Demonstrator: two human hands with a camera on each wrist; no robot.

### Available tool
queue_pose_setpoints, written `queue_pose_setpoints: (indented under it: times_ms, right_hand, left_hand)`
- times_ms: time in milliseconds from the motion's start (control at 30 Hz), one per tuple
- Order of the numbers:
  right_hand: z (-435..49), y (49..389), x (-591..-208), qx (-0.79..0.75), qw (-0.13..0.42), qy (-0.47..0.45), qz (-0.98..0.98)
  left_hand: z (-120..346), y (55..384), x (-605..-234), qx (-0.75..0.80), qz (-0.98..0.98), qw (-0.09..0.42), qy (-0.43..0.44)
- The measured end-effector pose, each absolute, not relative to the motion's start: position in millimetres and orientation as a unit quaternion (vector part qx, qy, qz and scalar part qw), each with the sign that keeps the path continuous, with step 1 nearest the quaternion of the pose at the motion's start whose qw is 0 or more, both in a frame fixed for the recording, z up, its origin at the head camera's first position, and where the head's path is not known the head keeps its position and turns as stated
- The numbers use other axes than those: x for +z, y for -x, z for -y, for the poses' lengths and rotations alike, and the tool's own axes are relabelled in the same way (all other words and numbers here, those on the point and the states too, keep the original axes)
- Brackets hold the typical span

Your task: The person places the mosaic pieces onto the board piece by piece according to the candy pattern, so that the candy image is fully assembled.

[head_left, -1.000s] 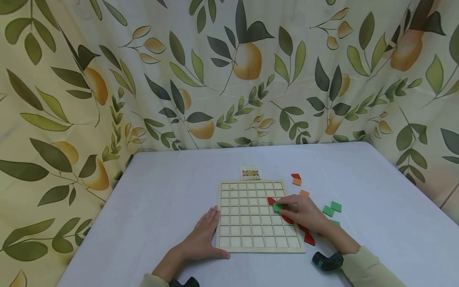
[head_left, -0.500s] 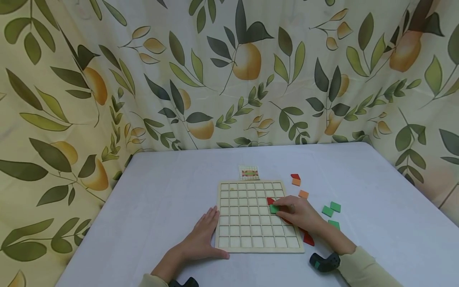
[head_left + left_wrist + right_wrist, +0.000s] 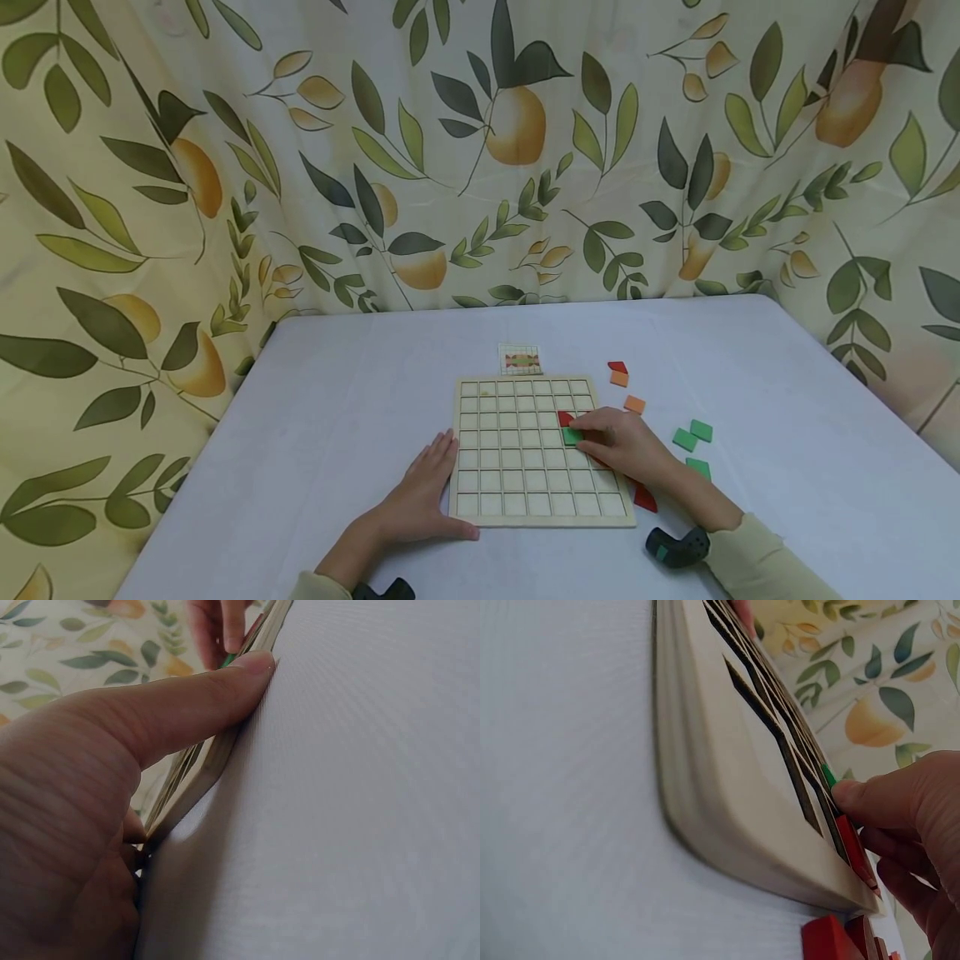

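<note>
A wooden grid board (image 3: 513,483) lies on the white-covered table. My left hand (image 3: 423,496) rests at its left front corner, fingers straight along the side and thumb stretched along the front edge; the left wrist view shows that thumb (image 3: 195,697) against the rim. Over the board's right part, my right hand (image 3: 630,446) pinches a green square tile (image 3: 572,436) down at a cell. Just behind it sits a red tile (image 3: 565,418) with a curved edge. Another red tile (image 3: 855,851) lies in the board nearer the thumb, mostly covered by the hand in the head view.
A small pattern card (image 3: 520,360) lies behind the board. Right of it are orange tiles (image 3: 634,404), a red piece (image 3: 617,367) and several green squares (image 3: 701,430). More red pieces (image 3: 645,498) lie beside the board's right edge. A leaf-patterned curtain (image 3: 480,167) hangs behind.
My right hand has moved slightly left with the green tile, bringing it down beside the red tile, and then stays almost still. My left hand has stayed in place.
</note>
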State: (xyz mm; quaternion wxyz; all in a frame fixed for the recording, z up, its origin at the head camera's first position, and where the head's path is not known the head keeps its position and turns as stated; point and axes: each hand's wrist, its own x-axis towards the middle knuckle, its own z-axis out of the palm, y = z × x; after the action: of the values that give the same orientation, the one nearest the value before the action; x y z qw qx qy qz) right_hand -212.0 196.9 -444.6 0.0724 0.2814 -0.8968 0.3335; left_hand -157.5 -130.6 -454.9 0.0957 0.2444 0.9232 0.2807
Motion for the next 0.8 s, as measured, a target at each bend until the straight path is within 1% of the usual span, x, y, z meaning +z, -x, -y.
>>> queue_pose_setpoints:
  times_ms: [800]
  right_hand:
    - [-198.7,209.1,-442.3,0.335,0.068,-0.27,0.9]
  left_hand:
    - [130.7,156.0,-451.6,0.284,-0.922,0.098,-0.243]
